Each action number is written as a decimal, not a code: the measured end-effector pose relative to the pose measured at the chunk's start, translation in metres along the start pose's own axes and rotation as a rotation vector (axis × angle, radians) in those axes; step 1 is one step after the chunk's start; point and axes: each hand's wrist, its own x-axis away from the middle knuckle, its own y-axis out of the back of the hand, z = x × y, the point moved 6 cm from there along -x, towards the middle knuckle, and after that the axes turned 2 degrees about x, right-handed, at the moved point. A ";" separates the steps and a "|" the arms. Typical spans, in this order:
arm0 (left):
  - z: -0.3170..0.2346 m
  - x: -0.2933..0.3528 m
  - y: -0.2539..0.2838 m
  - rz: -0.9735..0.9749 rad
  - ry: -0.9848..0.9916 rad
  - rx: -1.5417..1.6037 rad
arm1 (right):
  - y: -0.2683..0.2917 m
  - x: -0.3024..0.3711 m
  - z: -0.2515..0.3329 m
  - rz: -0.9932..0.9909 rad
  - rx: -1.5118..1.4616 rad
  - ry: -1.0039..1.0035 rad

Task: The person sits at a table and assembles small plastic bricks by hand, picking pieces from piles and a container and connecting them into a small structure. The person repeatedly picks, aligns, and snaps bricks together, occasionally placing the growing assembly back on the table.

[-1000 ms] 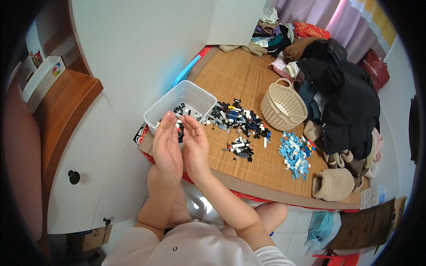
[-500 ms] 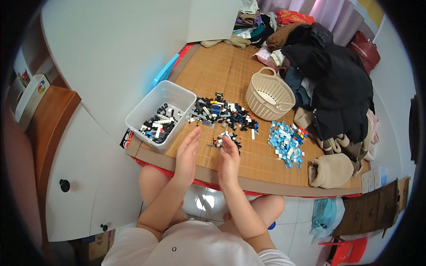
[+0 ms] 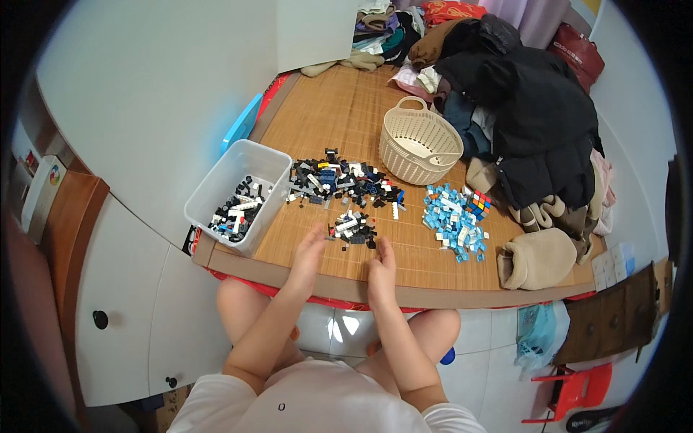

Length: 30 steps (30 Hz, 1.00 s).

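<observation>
My left hand (image 3: 309,254) and my right hand (image 3: 382,274) are held apart near the mat's front edge, fingers stretched forward and palms facing each other. Neither holds anything. Between and just beyond the fingertips lies a small heap of black, white and grey building bricks (image 3: 352,228). A larger heap of mixed dark bricks (image 3: 345,180) spreads behind it. To the left stands a clear plastic box (image 3: 273,209) with black and white bricks on its bottom. Light blue and white bricks (image 3: 455,220) form a separate pile on the right.
A cream woven basket (image 3: 419,148) stands behind the piles on the bamboo mat (image 3: 321,108). A puzzle cube (image 3: 478,205) touches the blue pile. Black and brown clothes (image 3: 527,115) are heaped at the right. A blue lid (image 3: 243,123) leans by the cabinet at the left.
My hands have spread apart and sit lower, with more of the small heap showing between them. The whole view has shifted slightly.
</observation>
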 end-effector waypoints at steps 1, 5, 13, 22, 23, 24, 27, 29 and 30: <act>-0.001 0.001 -0.005 0.021 0.007 -0.005 | -0.004 0.000 0.000 0.007 -0.012 -0.001; 0.005 0.008 -0.016 0.072 0.020 0.002 | -0.019 0.003 -0.003 0.071 -0.061 -0.019; 0.021 0.013 -0.031 0.057 0.037 0.090 | -0.036 0.011 -0.014 0.071 -0.083 -0.073; 0.030 0.022 -0.039 -0.002 0.030 0.241 | -0.042 0.024 -0.014 -0.005 -0.143 -0.020; 0.031 0.021 -0.039 0.012 0.024 0.247 | -0.043 0.025 -0.013 0.002 -0.153 -0.033; 0.031 0.020 -0.038 0.025 0.017 0.254 | -0.043 0.025 -0.011 0.009 -0.164 -0.047; 0.023 0.024 -0.041 0.019 0.021 0.244 | -0.041 0.024 -0.013 0.018 -0.182 -0.070; 0.021 0.027 -0.044 0.021 0.021 0.270 | -0.040 0.024 -0.013 0.021 -0.192 -0.082; 0.020 0.027 -0.044 0.021 0.020 0.284 | -0.040 0.025 -0.012 0.024 -0.200 -0.089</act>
